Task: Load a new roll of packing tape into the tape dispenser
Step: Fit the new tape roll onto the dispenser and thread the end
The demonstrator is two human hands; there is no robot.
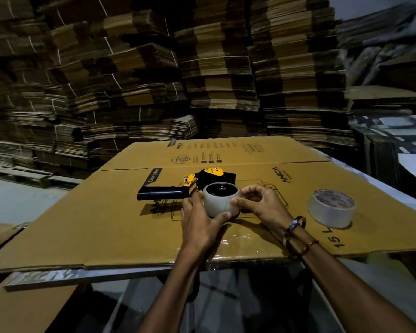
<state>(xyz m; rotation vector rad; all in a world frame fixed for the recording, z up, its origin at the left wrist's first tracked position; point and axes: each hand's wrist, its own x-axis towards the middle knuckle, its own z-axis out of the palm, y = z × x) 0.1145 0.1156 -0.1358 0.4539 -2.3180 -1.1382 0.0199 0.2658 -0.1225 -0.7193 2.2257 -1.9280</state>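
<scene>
Tape roll on the dispenser.
Left hand and right hand grip the roll, seating it on the hub.

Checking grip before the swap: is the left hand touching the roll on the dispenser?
Touching. The head view shows the left hand wrapped against the roll, thumb across its side.

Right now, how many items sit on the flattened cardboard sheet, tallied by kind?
Tape rolls: 2, one on the dispenser between both hands, one loose at right
Tape dispenser: 1
Total: 3
</scene>
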